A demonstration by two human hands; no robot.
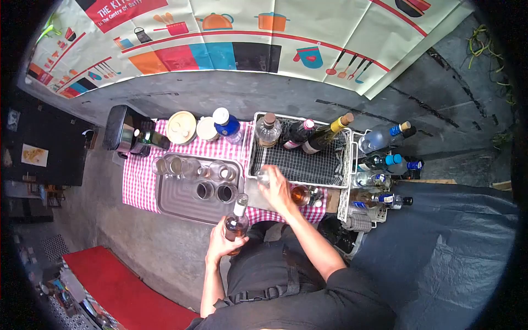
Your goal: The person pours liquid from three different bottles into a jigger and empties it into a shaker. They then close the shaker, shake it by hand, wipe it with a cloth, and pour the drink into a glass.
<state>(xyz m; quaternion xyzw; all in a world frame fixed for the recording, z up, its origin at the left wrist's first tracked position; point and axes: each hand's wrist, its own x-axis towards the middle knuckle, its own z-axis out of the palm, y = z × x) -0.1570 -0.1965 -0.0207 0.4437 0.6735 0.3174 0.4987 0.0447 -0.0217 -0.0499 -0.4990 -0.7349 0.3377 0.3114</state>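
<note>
My left hand (221, 242) is closed around a bottle (237, 225) with a pale neck, held upright near the front edge of the tray. My right hand (278, 191) is closed on a small clear glass (263, 176) in front of the wire basket; its fingers partly cover the glass. To the left lies a grey tray (176, 204) with several glasses on it, two of them dark inside (226, 193). Just right of my right hand, a glass with amber liquid (301, 195) stands on the table's near side.
A white wire basket (300, 180) at the back holds three bottles. More bottles (377, 163) stand in a rack on the right. Jars (181, 127), a blue bottle (226, 127) and a black appliance (122, 128) line the back left of the checked cloth (137, 184).
</note>
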